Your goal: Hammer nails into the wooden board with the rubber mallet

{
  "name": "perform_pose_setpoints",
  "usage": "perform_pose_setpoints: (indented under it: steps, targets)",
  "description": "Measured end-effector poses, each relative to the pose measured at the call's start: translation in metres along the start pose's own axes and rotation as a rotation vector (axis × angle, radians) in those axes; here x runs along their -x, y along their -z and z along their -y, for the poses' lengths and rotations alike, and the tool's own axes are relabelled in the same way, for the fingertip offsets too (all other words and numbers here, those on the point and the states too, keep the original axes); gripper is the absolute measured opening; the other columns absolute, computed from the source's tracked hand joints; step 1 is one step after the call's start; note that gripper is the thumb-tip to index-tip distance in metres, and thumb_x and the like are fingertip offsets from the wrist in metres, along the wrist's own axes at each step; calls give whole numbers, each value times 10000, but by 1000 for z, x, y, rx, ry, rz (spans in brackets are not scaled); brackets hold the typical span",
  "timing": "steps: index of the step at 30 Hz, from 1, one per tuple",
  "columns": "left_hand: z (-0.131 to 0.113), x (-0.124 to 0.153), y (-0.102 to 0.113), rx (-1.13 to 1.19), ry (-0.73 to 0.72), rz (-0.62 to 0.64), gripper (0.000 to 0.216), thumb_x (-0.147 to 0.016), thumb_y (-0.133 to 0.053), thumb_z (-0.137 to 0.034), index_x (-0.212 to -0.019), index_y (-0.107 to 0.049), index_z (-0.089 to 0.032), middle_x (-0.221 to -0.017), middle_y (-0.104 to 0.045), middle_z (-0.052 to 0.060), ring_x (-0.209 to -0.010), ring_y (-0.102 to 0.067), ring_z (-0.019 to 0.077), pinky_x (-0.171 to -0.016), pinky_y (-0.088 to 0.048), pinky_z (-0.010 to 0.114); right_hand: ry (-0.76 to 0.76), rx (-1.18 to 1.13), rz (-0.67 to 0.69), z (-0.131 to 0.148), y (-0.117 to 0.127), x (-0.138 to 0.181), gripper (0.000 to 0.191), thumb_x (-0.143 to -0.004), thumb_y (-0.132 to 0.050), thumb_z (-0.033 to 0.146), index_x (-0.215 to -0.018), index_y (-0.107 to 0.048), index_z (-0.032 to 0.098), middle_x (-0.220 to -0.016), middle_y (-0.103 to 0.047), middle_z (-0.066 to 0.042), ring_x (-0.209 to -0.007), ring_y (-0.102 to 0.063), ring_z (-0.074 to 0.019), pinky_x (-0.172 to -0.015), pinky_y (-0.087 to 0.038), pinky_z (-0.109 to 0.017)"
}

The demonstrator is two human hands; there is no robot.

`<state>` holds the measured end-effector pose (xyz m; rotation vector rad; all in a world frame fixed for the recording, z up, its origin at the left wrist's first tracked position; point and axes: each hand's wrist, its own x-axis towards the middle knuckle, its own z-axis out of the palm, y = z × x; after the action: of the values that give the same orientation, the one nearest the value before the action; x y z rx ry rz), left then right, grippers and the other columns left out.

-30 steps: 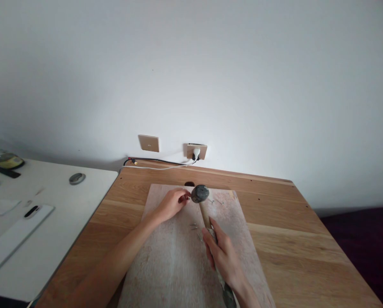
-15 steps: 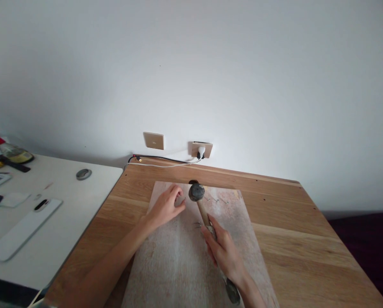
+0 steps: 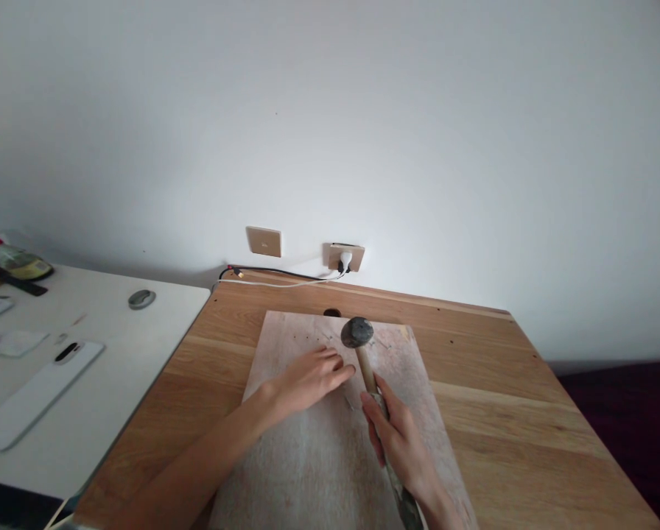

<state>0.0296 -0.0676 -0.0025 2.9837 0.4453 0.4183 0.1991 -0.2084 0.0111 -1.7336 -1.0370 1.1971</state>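
Since half a second ago my left hand (image 3: 308, 379) has come away from the far part of the board (image 3: 302, 471), where it sat pinched beside the head of the hammer (image 3: 364, 361). It has slid back toward me and to the right. The hammer's dark head has shifted slightly to the right too, and it stands over the board's far edge.

The hammer now lies just to the right of my left hand, its wooden handle running from the head down toward me. The tips of my left fingers (image 3: 330, 366) reach almost to the handle, though I cannot tell whether they touch it. These fingers are stretched out and loosely spread, flat on the board, and hold nothing that I can see.

My right hand (image 3: 399, 438) grips the handle lower down, its fingers (image 3: 378, 412) wrapped tight around the wood. A small nail (image 3: 350, 403) lies loose on the board between my two hands. The board rests on the wooden tabletop (image 3: 501, 412).
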Motion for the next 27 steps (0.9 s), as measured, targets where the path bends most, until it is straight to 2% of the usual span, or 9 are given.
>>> perform_pose_setpoints:
  steps: [3, 6, 9, 13, 16, 21, 27]
  targets:
    - [19, 8, 0, 151, 189, -92, 291, -1005, -525, -87, -1202, -687, -228, -1069, -711, 48, -1006, -695, 170, -878, -550, 267, -19, -36, -30, -4, 1, 1, 833, -893, -554, 764, -1378, -519, 87, -481, -458, 105, -373, -375, -117, -341, -321, -216]
    - [40, 19, -2, 335, 336, -175, 260, -1036, -512, -151, -1169, -719, -234, -1098, -690, 46, -994, -695, 144, -870, -550, 241, -16, -64, -39, -5, 0, 0, 799, -887, -558, 762, -1336, -535, 101, -510, -451, 110, -372, -356, -103, -330, -306, -210]
    - [55, 23, -5, 447, 416, -227, 199, -1037, -550, -191, -1092, -738, -224, -1047, -688, 35, -956, -689, 134, -867, -535, 230, -8, -85, -38, -4, -2, -1, 757, -888, -572, 751, -1300, -552, 116, -505, -434, 115, -364, -340, -97, -329, -299, -210]
    - [61, 19, -11, 506, 482, -242, 150, -1005, -611, -164, -1046, -746, -215, -1031, -719, 34, -984, -689, 148, -911, -522, 245, -10, -104, -36, -3, -4, -1, 753, -890, -581, 749, -1303, -542, 120, -501, -441, 113, -363, -340, -95, -335, -296, -209]
    - [61, 13, -15, 483, 501, -233, 153, -991, -623, -146, -1037, -754, -210, -1014, -734, 39, -981, -691, 160, -911, -524, 259, -17, -116, -37, -3, -5, -1, 789, -879, -591, 756, -1332, -526, 113, -497, -443, 115, -366, -343, -96, -334, -295, -208]
    - [60, 10, -15, 392, 439, -213, 161, -1001, -609, -171, -1056, -757, -206, -999, -742, 51, -955, -693, 167, -878, -531, 263, -24, -114, -20, -5, -6, -1, 837, -870, -595, 774, -1372, -522, 108, -491, -435, 120, -369, -353, -102, -326, -303, -207]
    - [61, 14, -19, 352, 424, -278, 164, -996, -613, -154, -1047, -758, -208, -976, -742, 46, -960, -691, 166, -875, -535, 263, -41, -93, 5, -4, -9, -3, 922, -859, -554, 830, -1390, -491, 78, -476, -439, 118, -370, -334, -102, -326, -303, -211]
